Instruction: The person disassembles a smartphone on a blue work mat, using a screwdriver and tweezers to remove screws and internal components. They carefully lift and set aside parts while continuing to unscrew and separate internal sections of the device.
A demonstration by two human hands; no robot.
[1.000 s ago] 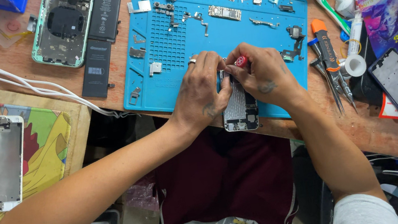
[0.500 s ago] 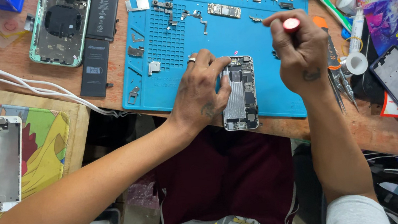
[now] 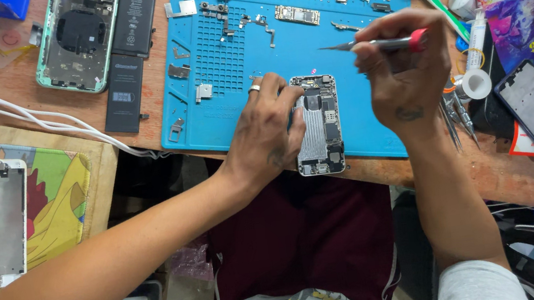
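Where left hand (image 3: pixel 264 126) grips opened phone (image 3: pixel 319 123), phone's left edge hidden.

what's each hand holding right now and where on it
Right hand grips a red-capped screwdriver around its handle, tip lifted. Left hand steadies the opened phone by its left edge on the blue mat.
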